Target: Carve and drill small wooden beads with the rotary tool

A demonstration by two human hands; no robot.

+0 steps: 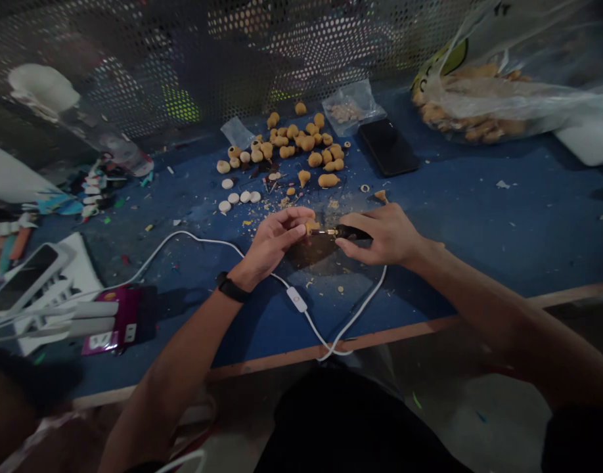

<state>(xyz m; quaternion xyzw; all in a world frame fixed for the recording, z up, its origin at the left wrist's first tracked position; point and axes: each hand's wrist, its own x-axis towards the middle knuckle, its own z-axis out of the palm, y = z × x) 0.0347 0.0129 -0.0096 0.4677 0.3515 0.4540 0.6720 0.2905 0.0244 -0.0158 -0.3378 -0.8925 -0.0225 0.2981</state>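
Note:
My left hand (pixel 279 242), with a black band at the wrist, pinches a small tan gourd (pixel 311 226) between thumb and fingers. In my right hand (pixel 385 233) is a black corded power tool (pixel 353 232), gripped like a pen. Its slim brass-coloured tip points left and meets the gourd or stops just short of it; I cannot tell which. From below the right hand a white cord (pixel 368 302) loops to an inline switch (pixel 296 299). Beyond both hands lies a pile of small gourds (pixel 301 138), some with dark holes cut in them. Shavings are scattered around.
White discs (pixel 234 198) lie left of the pile. Behind are a black phone (pixel 389 148), a small plastic bag (pixel 348 108) and a large bag of gourds (pixel 473 105). At left are a purple box (pixel 117 318) and a bottle (pixel 124 151). A perforated metal panel (pixel 183 66) borders the blue table.

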